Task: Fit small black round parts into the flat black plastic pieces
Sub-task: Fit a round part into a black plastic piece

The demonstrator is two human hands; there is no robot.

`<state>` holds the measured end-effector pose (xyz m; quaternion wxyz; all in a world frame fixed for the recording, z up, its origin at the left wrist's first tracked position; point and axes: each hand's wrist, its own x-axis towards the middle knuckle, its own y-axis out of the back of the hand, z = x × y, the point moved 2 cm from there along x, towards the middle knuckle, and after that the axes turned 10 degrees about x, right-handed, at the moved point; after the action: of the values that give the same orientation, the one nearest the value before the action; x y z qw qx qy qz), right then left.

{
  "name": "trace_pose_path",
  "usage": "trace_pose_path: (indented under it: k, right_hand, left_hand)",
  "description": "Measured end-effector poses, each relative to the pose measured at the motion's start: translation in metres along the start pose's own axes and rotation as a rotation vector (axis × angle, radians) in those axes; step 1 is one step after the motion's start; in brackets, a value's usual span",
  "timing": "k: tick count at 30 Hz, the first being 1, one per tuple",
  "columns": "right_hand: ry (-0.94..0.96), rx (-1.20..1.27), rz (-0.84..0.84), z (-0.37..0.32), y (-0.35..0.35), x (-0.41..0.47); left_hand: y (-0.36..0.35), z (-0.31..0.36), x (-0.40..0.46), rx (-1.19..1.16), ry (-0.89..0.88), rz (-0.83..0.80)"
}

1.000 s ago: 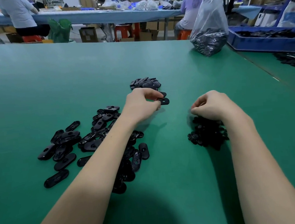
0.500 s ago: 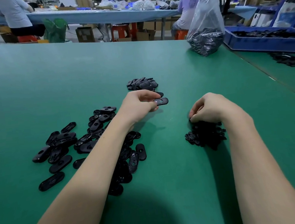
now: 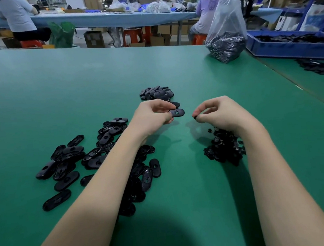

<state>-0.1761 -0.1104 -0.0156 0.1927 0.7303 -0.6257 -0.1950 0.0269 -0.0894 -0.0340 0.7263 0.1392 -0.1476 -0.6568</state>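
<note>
Pinching a flat oval piece (image 3: 177, 112) level above the green table (image 3: 76, 91), the left hand (image 3: 152, 116) presents its hole toward the right hand (image 3: 218, 113), whose fingertips nip a small round part (image 3: 195, 116) near it, apparently ready for insertion.

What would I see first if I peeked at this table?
Two bare arms reach over a green table. In the middle the left hand pinches a flat black piece, and the right hand pinches something small and black just beside it. A big scatter of flat pieces lies at the left, a heap of small round parts at the right, and a clear bag of black parts stands at the far edge.
</note>
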Motion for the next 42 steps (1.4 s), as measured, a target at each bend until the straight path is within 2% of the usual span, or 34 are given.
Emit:
trace_pose_path:
  k: [5, 13, 31, 42]
  right_hand:
    - [0.064, 0.163, -0.024, -0.008, -0.012, -0.002]
    - [0.096, 0.246, -0.012, -0.009, -0.021, 0.000]
    - [0.000, 0.211, 0.069, -0.006, -0.026, 0.004]
    - [-0.002, 0.199, 0.120, -0.005, -0.026, 0.004]
  left_hand:
    - [0.000, 0.001, 0.000, -0.008, -0.004, -0.001]
    - [0.000, 0.003, 0.000, -0.005, -0.009, -0.010]
    - [-0.001, 0.004, -0.001, -0.004, -0.012, -0.051]
    - [0.000, 0.004, 0.002, -0.090, 0.018, -0.090]
